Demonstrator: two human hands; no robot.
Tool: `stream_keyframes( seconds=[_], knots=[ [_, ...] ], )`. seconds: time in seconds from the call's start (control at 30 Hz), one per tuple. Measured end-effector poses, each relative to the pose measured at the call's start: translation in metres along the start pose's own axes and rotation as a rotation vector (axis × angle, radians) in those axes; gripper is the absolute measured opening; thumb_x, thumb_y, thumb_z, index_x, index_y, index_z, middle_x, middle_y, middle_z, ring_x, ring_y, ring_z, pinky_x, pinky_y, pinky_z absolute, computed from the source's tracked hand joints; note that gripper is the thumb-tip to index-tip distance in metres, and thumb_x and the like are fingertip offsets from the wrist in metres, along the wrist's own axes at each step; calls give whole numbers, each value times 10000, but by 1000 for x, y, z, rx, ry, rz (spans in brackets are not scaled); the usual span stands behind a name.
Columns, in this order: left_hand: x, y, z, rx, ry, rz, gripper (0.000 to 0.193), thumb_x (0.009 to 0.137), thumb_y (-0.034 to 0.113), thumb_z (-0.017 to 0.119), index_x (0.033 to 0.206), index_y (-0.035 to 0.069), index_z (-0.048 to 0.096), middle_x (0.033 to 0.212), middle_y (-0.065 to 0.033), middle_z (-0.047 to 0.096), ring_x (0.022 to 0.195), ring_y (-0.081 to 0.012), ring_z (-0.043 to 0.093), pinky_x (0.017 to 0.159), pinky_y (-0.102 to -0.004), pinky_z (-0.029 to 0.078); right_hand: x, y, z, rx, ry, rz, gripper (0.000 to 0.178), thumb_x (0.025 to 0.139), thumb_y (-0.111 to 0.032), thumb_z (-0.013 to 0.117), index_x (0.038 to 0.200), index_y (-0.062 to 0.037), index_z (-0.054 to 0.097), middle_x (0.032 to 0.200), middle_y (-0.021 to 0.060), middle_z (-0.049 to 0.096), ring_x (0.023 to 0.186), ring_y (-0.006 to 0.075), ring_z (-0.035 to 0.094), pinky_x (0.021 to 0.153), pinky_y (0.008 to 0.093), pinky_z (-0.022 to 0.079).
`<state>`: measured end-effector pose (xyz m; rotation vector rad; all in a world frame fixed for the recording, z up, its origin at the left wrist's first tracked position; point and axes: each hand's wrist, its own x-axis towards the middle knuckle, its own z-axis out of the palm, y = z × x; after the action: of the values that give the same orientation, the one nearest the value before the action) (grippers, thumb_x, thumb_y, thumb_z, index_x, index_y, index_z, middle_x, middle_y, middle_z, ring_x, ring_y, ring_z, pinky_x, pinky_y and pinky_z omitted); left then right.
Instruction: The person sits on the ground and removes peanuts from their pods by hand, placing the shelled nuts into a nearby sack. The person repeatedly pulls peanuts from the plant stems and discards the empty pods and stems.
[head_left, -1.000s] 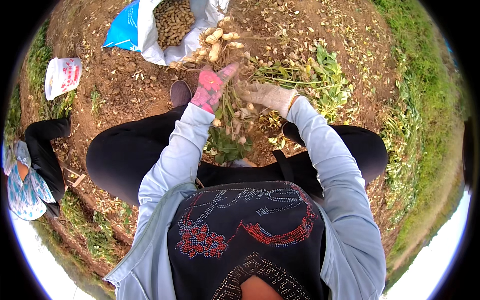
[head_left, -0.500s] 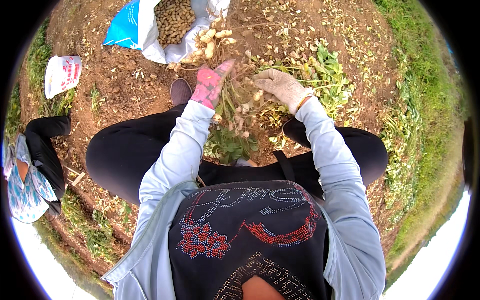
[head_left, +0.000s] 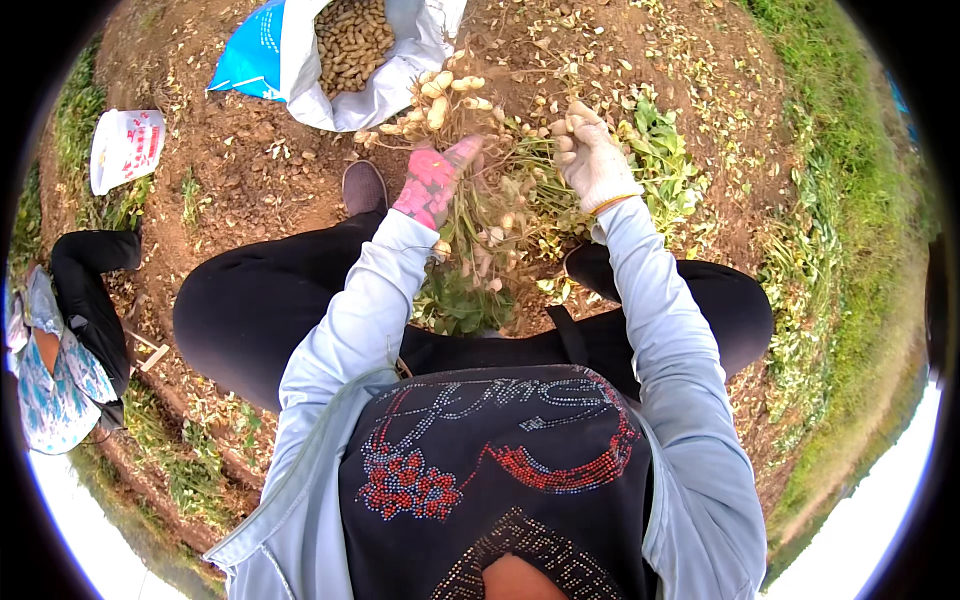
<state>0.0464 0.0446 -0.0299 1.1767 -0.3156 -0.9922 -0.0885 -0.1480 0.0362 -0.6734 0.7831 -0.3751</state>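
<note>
My left hand (head_left: 436,180), in a pink flowered glove, is closed round a bunch of peanut plants. Pale peanut pods (head_left: 437,100) cluster on the roots just beyond its fingers. More pods and dry stems (head_left: 490,235) hang on the near side of that hand, above green leaves (head_left: 462,303) between my legs. My right hand (head_left: 592,162), in a cream knitted glove, is raised to the right of the bunch with its fingers curled in. Whatever those fingers hold, if anything, is hidden. Leafy peanut plants (head_left: 660,165) lie on the soil beside it.
A white and blue sack (head_left: 300,75) stands open at the far left, with loose peanuts (head_left: 352,45) inside. Further left is a white bucket (head_left: 125,150) with red print. Another person (head_left: 65,350) sits at the left edge. Grass (head_left: 860,200) borders the soil on the right.
My right hand has moved right and slightly away from the bunch, and its fingers have curled. My left hand has shifted slightly to the right with the plants.
</note>
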Motion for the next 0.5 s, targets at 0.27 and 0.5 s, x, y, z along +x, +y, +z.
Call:
stream_keyframes(
  seconds=[0.27,0.5],
  knots=[
    [-1,12,-16,-85,61,-35,332,940,248,554,1179,17,565,936,-75,620,775,-181,614,657,-299,517,-27,-1,23,-486,-330,152,372,946,-176,520,1300,-69,476,935,30,620,774,86,574,677,222,465],
    [-7,20,-16,158,70,-94,417,977,287,462,1275,1,519,1307,-138,525,1219,-193,489,1037,-298,360,-23,34,32,-1043,-469,-30,312,913,-275,604,1137,-58,586,955,8,623,866,75,556,770,226,450]
  ],
)
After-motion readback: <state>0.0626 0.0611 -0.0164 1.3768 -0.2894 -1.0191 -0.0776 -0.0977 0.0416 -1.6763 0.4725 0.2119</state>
